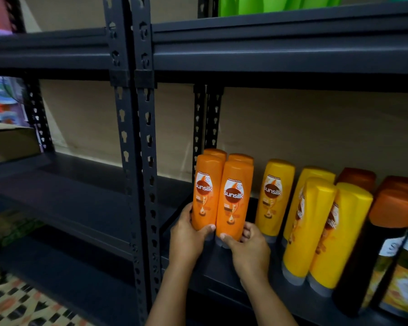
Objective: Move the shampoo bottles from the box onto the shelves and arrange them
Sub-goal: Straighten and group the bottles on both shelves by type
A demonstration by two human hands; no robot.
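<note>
Gripping the two front orange Sunsilk bottles (222,198) near their bases, your left hand (186,241) curls round the left one and your right hand (250,248) round the right one. They stand upright, touching, at the left end of the dark metal shelf (222,274), two more orange bottles (229,156) just behind. Yellow Sunsilk bottles (316,227) stand to their right, then dark orange-capped bottles (391,250).

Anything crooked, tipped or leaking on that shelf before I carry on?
Nothing stands out. The orange bottles stand upright in a tight block, held at their bases by the left hand and right hand. The yellow bottles only seem to lean, probably from the wide lens. No spills show.
</note>
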